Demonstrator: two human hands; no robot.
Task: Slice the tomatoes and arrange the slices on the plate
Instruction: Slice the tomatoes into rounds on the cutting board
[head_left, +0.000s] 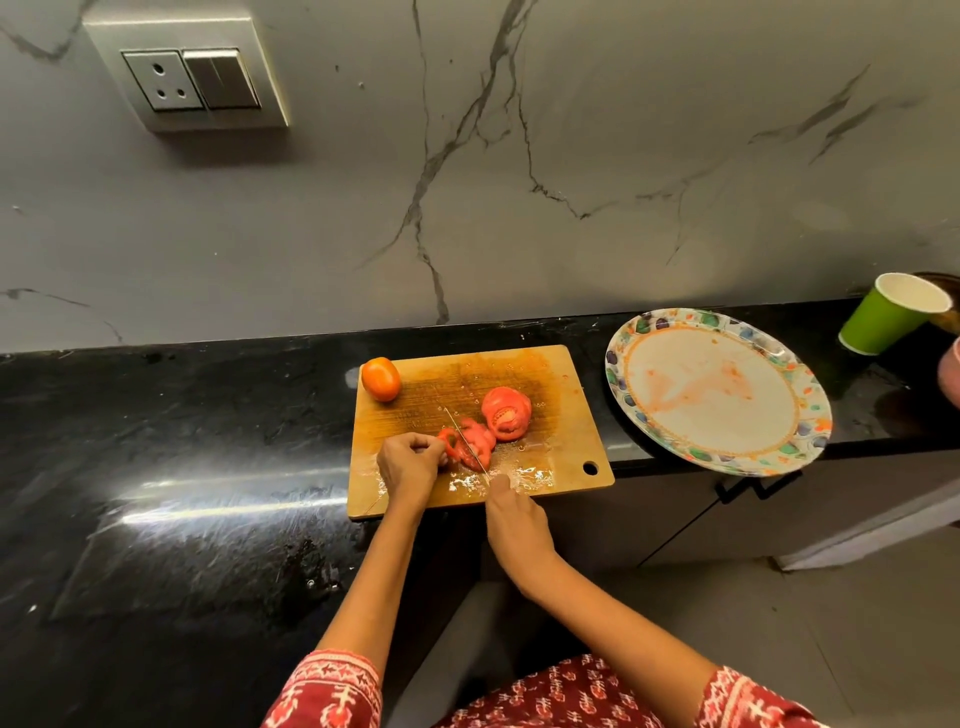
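- Marble-look grey wall panel (519, 156) with dark veins fills the upper part of the view; a white socket-and-switch plate (192, 78) sits on it at upper left.
- Black glossy stone countertop (182, 467) runs below the wall and carries everything else.
- Rectangular wooden cutting board (545, 447), wet and stained, lies with its long axis running left to right along the counter; its hanging hole is at the near right corner.
- Round paper plate with a multicoloured floral rim (649, 322) sits just right of the board, apart from it, overhanging the counter's front edge; only reddish juice smears show on it.
- Green paper cup (883, 322) stands near the far right, tilted in the wide-angle view.
- Left hand (408, 462) is curled over the left end of the partly sliced red tomato (475, 441), fingertips pinching it against the board.
- Right hand (514, 519) lies at the board's near edge, fingers wrapped around the handle of a thin-bladed knife (465, 439), forefinger stretched along its top.
- That blade points away from the person and slightly left, its long axis crossing the sliced tomato.
- Cut red tomato half (506, 413) rests just right of the slices, cut face turned toward the person.
- Whole orange-red tomato (381, 379) sits at the board's far left corner, well apart from the others.
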